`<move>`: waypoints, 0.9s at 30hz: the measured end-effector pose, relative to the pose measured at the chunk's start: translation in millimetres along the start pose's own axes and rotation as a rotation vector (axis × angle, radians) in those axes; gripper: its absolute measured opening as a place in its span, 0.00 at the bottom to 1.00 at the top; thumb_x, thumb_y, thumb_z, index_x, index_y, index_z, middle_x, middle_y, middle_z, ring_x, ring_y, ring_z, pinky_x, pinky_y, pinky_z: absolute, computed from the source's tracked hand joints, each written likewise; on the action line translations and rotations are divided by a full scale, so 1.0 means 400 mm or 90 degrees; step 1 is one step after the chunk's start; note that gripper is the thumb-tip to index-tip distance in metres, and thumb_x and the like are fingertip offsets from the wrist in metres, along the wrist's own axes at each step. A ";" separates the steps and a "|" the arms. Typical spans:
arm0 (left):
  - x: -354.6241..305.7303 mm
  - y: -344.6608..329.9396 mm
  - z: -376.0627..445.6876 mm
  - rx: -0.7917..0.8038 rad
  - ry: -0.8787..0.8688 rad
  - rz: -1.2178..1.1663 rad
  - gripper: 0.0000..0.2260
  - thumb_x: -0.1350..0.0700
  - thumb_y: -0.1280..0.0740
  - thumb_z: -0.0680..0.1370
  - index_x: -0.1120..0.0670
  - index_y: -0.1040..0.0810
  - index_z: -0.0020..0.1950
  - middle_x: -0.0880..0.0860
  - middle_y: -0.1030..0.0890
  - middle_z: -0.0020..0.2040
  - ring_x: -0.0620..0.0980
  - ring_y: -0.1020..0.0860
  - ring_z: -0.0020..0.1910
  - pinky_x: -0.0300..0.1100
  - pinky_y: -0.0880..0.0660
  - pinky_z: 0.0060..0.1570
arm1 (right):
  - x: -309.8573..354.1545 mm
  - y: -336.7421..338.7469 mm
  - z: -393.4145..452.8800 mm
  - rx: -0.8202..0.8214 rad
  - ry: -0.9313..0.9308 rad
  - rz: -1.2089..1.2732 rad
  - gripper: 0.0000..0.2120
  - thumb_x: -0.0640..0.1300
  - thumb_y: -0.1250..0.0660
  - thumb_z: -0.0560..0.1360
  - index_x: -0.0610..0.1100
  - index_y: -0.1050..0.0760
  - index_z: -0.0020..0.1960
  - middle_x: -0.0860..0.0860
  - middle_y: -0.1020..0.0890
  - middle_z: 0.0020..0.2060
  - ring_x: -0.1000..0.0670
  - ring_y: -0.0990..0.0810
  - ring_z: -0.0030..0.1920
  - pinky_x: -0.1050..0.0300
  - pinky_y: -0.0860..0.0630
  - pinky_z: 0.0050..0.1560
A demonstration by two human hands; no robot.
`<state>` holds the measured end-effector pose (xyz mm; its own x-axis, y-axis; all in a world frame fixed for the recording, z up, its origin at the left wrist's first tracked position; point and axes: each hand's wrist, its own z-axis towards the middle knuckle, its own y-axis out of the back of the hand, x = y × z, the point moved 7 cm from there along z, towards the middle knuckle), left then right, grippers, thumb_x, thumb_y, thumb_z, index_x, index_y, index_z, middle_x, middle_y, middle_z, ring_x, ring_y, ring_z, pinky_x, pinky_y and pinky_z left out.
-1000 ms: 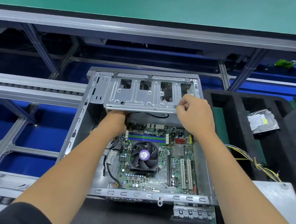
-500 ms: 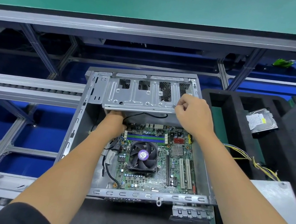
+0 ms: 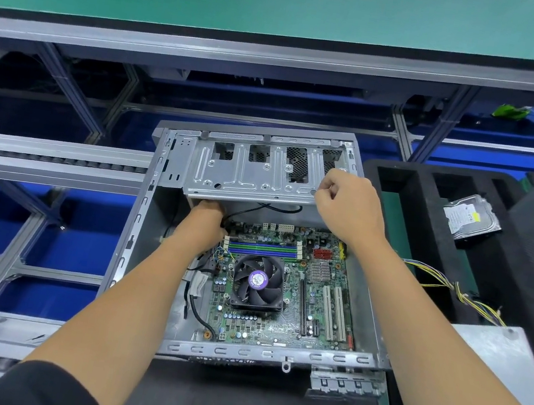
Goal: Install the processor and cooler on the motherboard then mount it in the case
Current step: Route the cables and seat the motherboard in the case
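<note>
The open grey computer case (image 3: 134, 245) lies on its side in front of me. Inside it sits the green motherboard (image 3: 278, 329), with a black fan cooler (image 3: 258, 282) on it. A grey metal drive bracket (image 3: 252, 172) spans the far end of the case. My right hand (image 3: 348, 207) grips the bracket's near right corner, fingers curled. My left hand (image 3: 208, 217) reaches under the bracket's near edge; its fingers are hidden beneath the metal. A black cable (image 3: 247, 211) runs beside that hand.
A black foam tray (image 3: 423, 260) stands to the right, with a hard drive (image 3: 471, 219) resting on it. Yellow and black wires (image 3: 462, 297) trail across it toward a grey metal box (image 3: 511, 363). A roller conveyor (image 3: 43, 158) runs on the left. A green surface lies beyond.
The bracket has tipped slightly up at its near edge, and more of the black cable under it shows. Both hands stay at the bracket.
</note>
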<state>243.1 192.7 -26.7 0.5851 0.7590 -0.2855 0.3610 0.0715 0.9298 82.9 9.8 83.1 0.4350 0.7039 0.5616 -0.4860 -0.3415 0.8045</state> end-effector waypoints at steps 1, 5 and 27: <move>0.001 0.001 -0.001 -0.002 -0.002 0.002 0.12 0.59 0.31 0.75 0.62 0.22 0.57 0.62 0.23 0.56 0.61 0.25 0.56 0.47 0.27 0.53 | 0.000 0.000 0.000 0.000 0.000 0.000 0.06 0.40 0.38 0.73 0.45 0.23 0.41 0.55 0.26 0.26 0.55 0.29 0.29 0.61 0.30 0.32; -0.001 0.003 -0.007 -0.010 -0.012 0.009 0.13 0.59 0.30 0.75 0.62 0.22 0.58 0.63 0.23 0.57 0.62 0.26 0.59 0.49 0.27 0.55 | 0.001 0.000 0.000 0.000 -0.001 0.005 0.06 0.40 0.38 0.73 0.45 0.23 0.41 0.55 0.26 0.26 0.55 0.30 0.29 0.60 0.30 0.32; 0.005 0.000 -0.015 -0.026 -0.005 -0.027 0.08 0.62 0.31 0.75 0.63 0.21 0.52 0.62 0.21 0.50 0.62 0.24 0.52 0.50 0.24 0.51 | 0.008 0.007 -0.003 0.006 -0.003 0.016 0.06 0.39 0.38 0.74 0.44 0.23 0.41 0.55 0.27 0.25 0.54 0.31 0.28 0.56 0.27 0.33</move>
<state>239.9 198.1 -25.7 0.5762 0.7492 -0.3267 0.3559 0.1298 0.9255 81.9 12.0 87.2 0.4265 0.6919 0.5826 -0.4902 -0.3645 0.7918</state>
